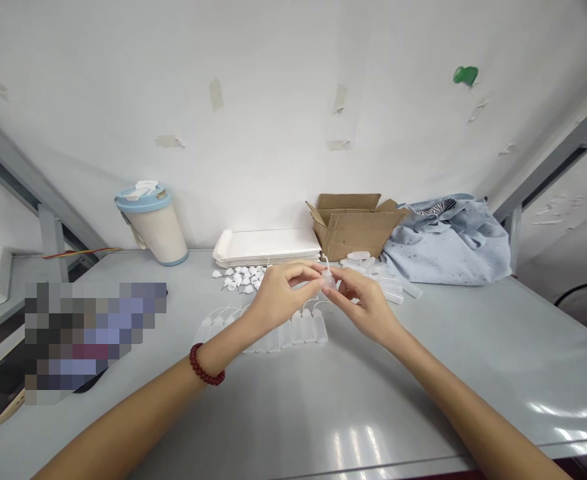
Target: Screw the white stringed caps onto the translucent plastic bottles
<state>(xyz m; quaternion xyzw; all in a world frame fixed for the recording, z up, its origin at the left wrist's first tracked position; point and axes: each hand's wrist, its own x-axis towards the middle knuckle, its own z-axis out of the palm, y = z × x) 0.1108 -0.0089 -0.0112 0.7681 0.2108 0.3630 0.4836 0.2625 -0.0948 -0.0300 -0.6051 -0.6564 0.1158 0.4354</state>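
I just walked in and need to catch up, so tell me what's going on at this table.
A person is holding a small translucent bottle with a thin spout pointing up, pinched between the fingertips of the left hand and right hand. Just below, partly hidden by the left arm, similar spouted bottles lie in a row on the gray table. Small white pieces are scattered behind the left hand, and loose translucent bottles lie near the cardboard box.
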